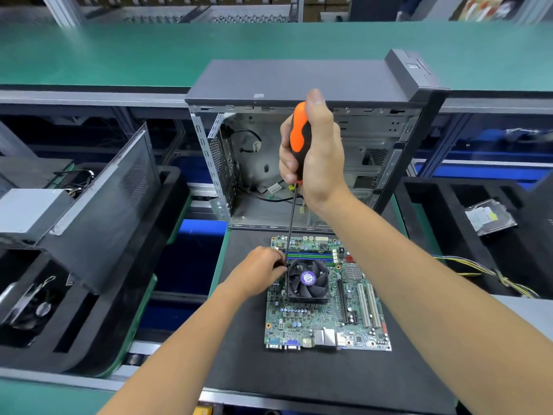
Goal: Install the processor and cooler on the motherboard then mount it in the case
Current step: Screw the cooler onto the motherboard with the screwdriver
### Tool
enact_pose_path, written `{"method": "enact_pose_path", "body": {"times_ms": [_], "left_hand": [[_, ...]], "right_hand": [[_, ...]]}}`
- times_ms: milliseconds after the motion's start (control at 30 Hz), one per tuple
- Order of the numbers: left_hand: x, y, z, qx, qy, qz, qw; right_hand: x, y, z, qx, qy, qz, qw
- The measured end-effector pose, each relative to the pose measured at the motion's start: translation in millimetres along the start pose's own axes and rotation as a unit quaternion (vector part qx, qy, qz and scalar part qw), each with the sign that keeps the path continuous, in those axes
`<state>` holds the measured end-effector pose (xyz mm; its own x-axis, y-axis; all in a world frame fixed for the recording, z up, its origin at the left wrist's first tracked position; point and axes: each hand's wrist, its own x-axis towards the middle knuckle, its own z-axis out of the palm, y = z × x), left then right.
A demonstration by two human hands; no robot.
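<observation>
Cooler [308,280] sits on motherboard [326,295], which lies flat on the black mat [299,378] just in front of the open case [299,163]. Right hand [314,151] wraps the orange screwdriver [297,139] handle, shaft angled down to the cooler's far-left corner. Left hand [260,271] pinches at that corner, probably steadying the tip; contact hidden. Risk: tip slips off the screw and gouges the board or RAM slots just beside it, since the shaft is tilted. Board's near and right edges have free mat; case mouth is close behind.
</observation>
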<state>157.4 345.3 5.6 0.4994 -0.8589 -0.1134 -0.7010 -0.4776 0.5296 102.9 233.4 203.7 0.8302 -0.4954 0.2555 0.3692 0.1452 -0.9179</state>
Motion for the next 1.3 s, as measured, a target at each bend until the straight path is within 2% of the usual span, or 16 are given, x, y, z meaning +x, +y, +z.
{"method": "enact_pose_path", "body": {"times_ms": [100,200,333,467,533,600,700,833,1000,1133,1233,1300], "left_hand": [[0,1,0,-0.022,0.009,-0.019,1.0],[0,3,-2,-0.034,0.014,-0.03,0.999],[3,2,-5,-0.03,0.009,-0.035,0.999],[8,0,-7,-0.036,-0.001,-0.02,0.999],[8,0,-7,-0.037,-0.002,-0.019,0.999],[7,0,-7,-0.034,0.002,-0.025,0.999],[7,-2,-4,-0.031,0.007,-0.032,0.999],[9,-7,-4,-0.02,0.0,-0.019,1.0],[14,-11,-4,-0.01,-0.018,-0.007,1.0],[15,-10,-3,-0.016,-0.032,-0.029,0.999],[11,-1,-20,-0.008,-0.066,-0.016,0.998],[10,12,-46,-0.066,-0.008,0.003,0.998]], "right_hand": [[8,-9,-4,-0.023,-0.063,-0.013,0.998],[28,-33,-5,0.03,-0.208,-0.047,0.976],[41,-46,7,-0.032,-0.379,0.028,0.924],[33,-39,15,-0.003,-0.438,0.072,0.896],[32,-36,14,0.05,-0.428,0.087,0.898],[31,-33,14,0.073,-0.379,0.084,0.919],[28,-28,11,0.077,-0.258,0.023,0.963],[21,-28,2,0.035,-0.156,-0.044,0.986],[11,-24,17,-0.007,-0.114,-0.086,0.99],[13,-25,19,-0.041,-0.068,-0.092,0.993],[14,-27,21,-0.057,-0.046,-0.085,0.994],[12,-28,23,-0.069,-0.048,-0.084,0.993]]}}
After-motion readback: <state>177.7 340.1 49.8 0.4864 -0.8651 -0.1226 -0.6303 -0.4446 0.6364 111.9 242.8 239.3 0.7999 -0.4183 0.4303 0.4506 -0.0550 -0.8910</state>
